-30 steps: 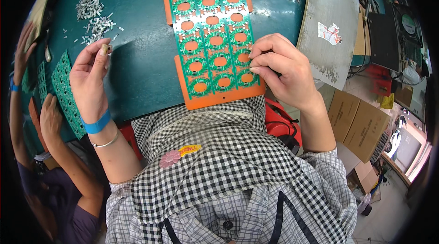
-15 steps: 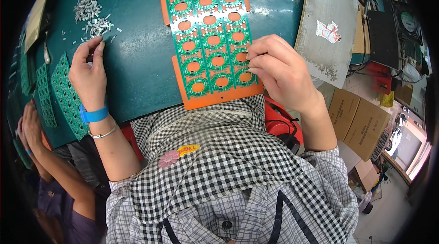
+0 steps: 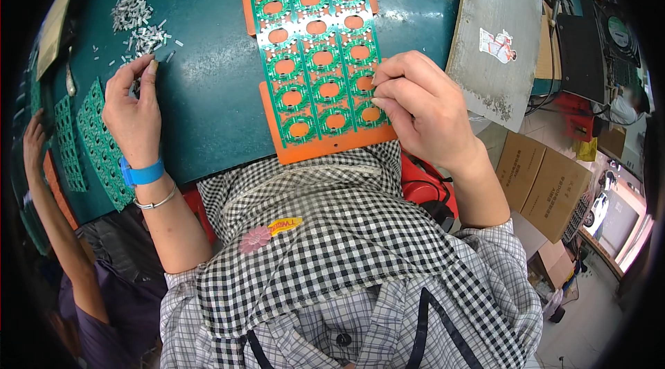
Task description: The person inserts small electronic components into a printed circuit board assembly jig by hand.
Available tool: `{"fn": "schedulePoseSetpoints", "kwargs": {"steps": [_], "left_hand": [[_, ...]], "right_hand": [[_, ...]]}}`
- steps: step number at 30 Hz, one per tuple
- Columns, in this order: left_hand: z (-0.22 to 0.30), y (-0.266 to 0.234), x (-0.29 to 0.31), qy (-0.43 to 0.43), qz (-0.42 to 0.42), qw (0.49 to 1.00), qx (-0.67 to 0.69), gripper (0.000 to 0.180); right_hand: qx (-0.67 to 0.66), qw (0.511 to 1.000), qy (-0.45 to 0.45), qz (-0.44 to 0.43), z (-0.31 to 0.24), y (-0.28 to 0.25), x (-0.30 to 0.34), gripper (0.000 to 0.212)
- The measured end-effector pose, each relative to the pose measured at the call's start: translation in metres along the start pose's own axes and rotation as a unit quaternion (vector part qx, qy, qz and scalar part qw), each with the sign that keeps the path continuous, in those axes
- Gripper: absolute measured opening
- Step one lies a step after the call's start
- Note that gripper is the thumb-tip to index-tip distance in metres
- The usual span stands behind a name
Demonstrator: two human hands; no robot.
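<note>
A panel of green circuit boards [image 3: 320, 43] with rows of round openings lies on an orange carrier plate [image 3: 298, 154], close to my body. My right hand [image 3: 426, 109] is over the panel's right edge, thumb and fingertips pinched near the lower right boards. Anything held between those tips is too small to make out. At the left, my left hand [image 3: 131, 113] rests by the near end of a scattered pile of small white and silver pieces [image 3: 135, 9]. Its thumb and forefinger are brought together; whatever they may hold is hidden.
More green board panels [image 3: 100, 140] lie left of my left arm. A co-worker's arm [image 3: 59, 223] reaches in at the far left. A worn grey board [image 3: 495, 30] with a sticker covers the table's right side. Cardboard boxes [image 3: 544, 185] stand lower right.
My right hand has shifted very slightly at the panel's edge. My left hand has barely moved. The co-worker's arm has stretched farther up along the left side.
</note>
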State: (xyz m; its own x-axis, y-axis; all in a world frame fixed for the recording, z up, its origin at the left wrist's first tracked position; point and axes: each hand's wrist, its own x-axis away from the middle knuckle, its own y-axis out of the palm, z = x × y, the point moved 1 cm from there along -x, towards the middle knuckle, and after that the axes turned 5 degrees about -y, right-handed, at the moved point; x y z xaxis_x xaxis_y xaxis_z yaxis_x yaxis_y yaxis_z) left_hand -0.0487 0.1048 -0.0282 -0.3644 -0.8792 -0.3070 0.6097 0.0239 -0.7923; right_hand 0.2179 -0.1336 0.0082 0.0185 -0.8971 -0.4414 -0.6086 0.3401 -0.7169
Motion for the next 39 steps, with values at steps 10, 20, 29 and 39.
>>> {"fn": "schedulePoseSetpoints", "kwargs": {"steps": [10,20,29,39], "left_hand": [[0.015,-0.005,0.0,0.008,-0.008,1.0,-0.017,0.01],[0.017,-0.012,0.001,0.005,0.011,0.998,0.063,0.026],[0.073,-0.008,0.006,0.063,-0.076,0.982,0.163,0.024],[0.101,0.014,0.041,-0.114,-0.283,0.861,0.408,0.051]], "right_hand": [[-0.001,0.998,-0.011,-0.063,0.006,-0.006,0.001,0.016],[0.413,0.81,0.391,0.143,0.078,-0.124,0.102,0.04],[-0.21,0.806,0.43,0.349,0.067,-0.158,0.119,0.044],[-0.442,0.761,0.382,0.282,0.018,-0.021,0.044,0.052]]}}
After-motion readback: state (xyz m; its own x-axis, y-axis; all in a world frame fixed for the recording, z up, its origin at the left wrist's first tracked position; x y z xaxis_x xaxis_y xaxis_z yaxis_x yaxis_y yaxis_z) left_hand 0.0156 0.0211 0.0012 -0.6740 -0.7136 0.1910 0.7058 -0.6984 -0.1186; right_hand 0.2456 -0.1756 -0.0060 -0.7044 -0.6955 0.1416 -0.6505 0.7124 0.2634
